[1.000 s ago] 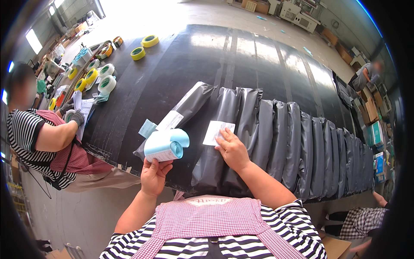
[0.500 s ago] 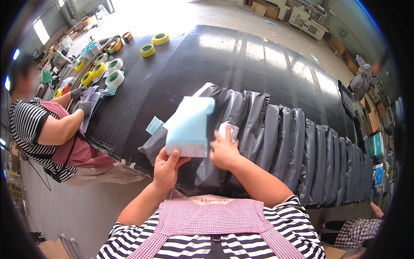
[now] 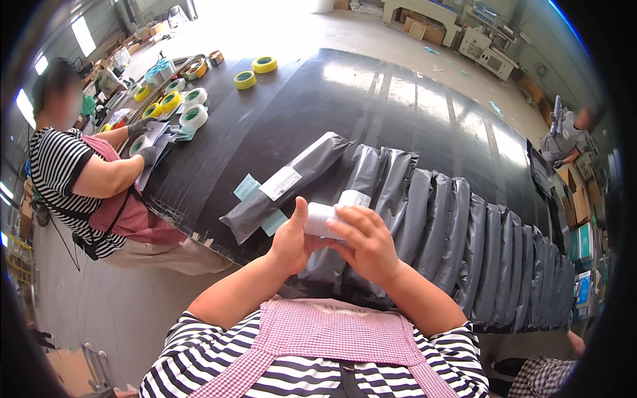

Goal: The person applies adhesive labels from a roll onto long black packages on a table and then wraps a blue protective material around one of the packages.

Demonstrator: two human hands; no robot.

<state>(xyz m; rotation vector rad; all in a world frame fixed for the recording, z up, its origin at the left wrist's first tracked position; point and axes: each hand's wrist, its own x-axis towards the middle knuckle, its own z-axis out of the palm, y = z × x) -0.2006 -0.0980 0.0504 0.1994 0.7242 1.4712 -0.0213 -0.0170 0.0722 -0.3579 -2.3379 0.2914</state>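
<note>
Between my two hands is a strip of white labels (image 3: 321, 221), curled into a roll with its printed white side outward. My left hand (image 3: 289, 242) holds its left end, thumb raised. My right hand (image 3: 368, 242) has its fingers bent over the right end; part of the strip is hidden by them. Just beyond is a white label (image 3: 355, 198) on the nearest grey plastic-wrapped parcel (image 3: 366, 174). To the left a separate grey parcel (image 3: 306, 163) lies slantwise, with a white label (image 3: 280, 183) across its middle and light blue paper pieces (image 3: 247, 187) along its side.
Rightward along the black table (image 3: 279, 106) runs a row of several grey parcels (image 3: 458, 232). Tape rolls (image 3: 194, 118) lie at the far left. A co-worker (image 3: 86, 172) in gloves handles papers there; another person (image 3: 570, 136) stands at the far right.
The light blue sheet in my left hand has been lowered and curled, uncovering the slanted parcel and its label. My right hand has come off the nearest parcel's label onto the strip.
</note>
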